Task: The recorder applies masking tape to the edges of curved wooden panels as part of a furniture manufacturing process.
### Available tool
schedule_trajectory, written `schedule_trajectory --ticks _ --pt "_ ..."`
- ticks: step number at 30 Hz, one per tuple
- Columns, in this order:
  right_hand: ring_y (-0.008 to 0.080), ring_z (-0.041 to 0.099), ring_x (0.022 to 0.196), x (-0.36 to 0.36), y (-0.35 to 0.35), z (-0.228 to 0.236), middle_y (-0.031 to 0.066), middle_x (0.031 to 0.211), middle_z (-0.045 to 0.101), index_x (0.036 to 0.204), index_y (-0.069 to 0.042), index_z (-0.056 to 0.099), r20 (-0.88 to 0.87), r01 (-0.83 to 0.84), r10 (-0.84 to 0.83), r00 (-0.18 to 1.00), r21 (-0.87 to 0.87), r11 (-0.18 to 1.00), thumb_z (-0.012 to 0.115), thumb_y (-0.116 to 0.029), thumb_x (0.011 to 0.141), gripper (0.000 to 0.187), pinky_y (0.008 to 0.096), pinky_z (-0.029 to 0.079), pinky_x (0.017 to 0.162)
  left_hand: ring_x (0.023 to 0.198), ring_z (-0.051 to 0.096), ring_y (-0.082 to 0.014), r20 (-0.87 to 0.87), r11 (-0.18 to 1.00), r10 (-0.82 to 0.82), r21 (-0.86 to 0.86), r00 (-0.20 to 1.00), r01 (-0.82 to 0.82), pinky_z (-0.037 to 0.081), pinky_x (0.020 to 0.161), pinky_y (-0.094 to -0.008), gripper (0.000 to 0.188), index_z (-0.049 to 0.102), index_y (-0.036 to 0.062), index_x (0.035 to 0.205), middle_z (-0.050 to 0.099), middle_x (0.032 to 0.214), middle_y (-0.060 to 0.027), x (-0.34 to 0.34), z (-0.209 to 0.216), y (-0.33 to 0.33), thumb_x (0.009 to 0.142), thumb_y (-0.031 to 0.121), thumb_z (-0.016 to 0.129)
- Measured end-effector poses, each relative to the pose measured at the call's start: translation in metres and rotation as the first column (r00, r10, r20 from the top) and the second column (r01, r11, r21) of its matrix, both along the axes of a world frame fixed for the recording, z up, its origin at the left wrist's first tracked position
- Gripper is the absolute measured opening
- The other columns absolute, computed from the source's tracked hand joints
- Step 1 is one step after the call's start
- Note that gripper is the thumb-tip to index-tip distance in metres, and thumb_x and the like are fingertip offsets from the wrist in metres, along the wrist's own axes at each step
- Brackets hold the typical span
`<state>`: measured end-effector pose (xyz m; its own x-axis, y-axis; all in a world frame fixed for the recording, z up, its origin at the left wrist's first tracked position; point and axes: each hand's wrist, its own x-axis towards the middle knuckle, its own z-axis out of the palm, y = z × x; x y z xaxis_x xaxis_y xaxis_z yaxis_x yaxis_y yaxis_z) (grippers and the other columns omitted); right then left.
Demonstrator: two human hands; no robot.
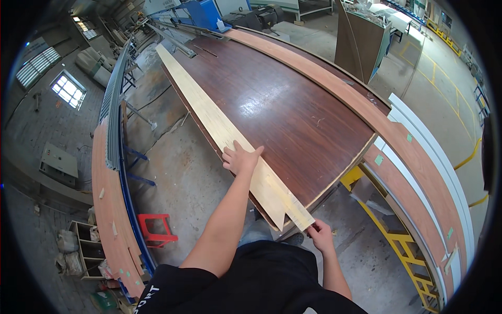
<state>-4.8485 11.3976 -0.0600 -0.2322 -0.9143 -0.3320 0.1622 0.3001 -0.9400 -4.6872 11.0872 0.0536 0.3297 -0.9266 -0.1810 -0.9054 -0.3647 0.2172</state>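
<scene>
A long pale wooden board (209, 111) lies along the left edge of a dark brown wood-grain panel (293, 125). Its near end has a V-shaped notch, with one part running out farther than the other. My left hand (242, 158) rests on the board with its fingers spread, the thumb pointing toward the brown panel. At the near right corner of the board, my right hand (320, 235) has its fingers closed around the end of the longer part. Some of those fingers are hidden beneath the wood.
Reddish wood strips (334, 89) and white strips (418, 120) curve along the right, near a yellow metal frame (397, 240). On the left stand a red stool (157, 229) and a blue-framed rack (125, 178) carrying long profiles. Blue machinery (206, 14) is at the far end.
</scene>
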Motion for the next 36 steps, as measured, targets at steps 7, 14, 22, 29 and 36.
schedule_trajectory --ticks 7,14,22,29,36 --pt "0.0064 0.055 0.065 -0.012 -0.001 0.01 -0.0005 0.076 0.064 0.097 0.0 0.068 0.139 -0.058 0.057 0.989 0.007 0.998 0.069 -0.017 0.085 0.021 0.023 0.043 0.058 0.136 0.026 -0.037 -0.044 0.984 0.166 -0.052 0.985 -0.169 0.027 0.107 -0.0481 0.109 0.024 0.0228 0.153 0.026 0.148 -0.0246 0.0 -0.005 -0.006 0.065 0.062 0.075" --pt "0.0063 0.055 0.065 -0.004 -0.01 0.031 0.0002 0.074 0.064 0.097 0.0 0.069 0.027 -0.003 0.003 1.0 -0.001 1.0 0.072 -0.022 0.084 0.026 0.0231 0.044 0.059 0.127 0.034 -0.0367 -0.139 0.971 0.234 -0.02 0.962 -0.239 0.032 0.103 -0.0509 0.101 0.028 0.0303 0.152 0.034 0.139 -0.0256 -0.011 0.025 -0.008 0.066 0.05 0.078" --pt "0.0092 0.057 0.075 -0.027 -0.004 0.072 0.0014 0.084 0.065 0.096 0.003 0.066 0.028 0.022 -0.018 0.999 -0.156 0.988 0.075 -0.018 0.075 0.031 0.0266 0.047 0.066 0.127 0.035 -0.0374 -0.445 0.984 0.137 -0.043 0.885 -0.173 0.033 0.106 -0.0478 0.1 0.027 0.0299 0.152 0.035 0.136 -0.0262 -0.03 0.033 0.012 0.068 0.042 0.079" --pt "0.0307 0.061 0.068 -0.064 0.01 0.127 0.0118 0.079 0.063 0.094 -0.007 0.07 -0.771 -0.179 -0.111 0.627 -0.282 0.943 0.075 -0.013 0.066 0.029 0.0345 0.05 0.062 0.124 0.045 -0.0224 -0.955 0.978 -0.197 -0.176 -0.22 -0.113 0.036 0.106 -0.0341 0.074 0.026 0.005 0.148 0.046 0.134 -0.0085 -0.023 -0.026 0.021 0.08 0.008 0.054" --pt "0.0164 0.054 0.061 -0.072 0.003 0.127 -0.001 0.075 0.053 0.11 -0.022 0.068 -0.981 -0.483 -0.181 0.065 -0.189 0.855 0.065 -0.016 0.069 0.041 0.032 0.039 0.055 0.108 0.061 -0.024 -0.991 0.993 -0.013 0.004 -0.137 -0.12 0.053 0.089 -0.0373 0.043 0.048 -0.0029 0.126 0.059 0.12 -0.0123 -0.01 -0.047 0.022 0.094 0.022 0.061"
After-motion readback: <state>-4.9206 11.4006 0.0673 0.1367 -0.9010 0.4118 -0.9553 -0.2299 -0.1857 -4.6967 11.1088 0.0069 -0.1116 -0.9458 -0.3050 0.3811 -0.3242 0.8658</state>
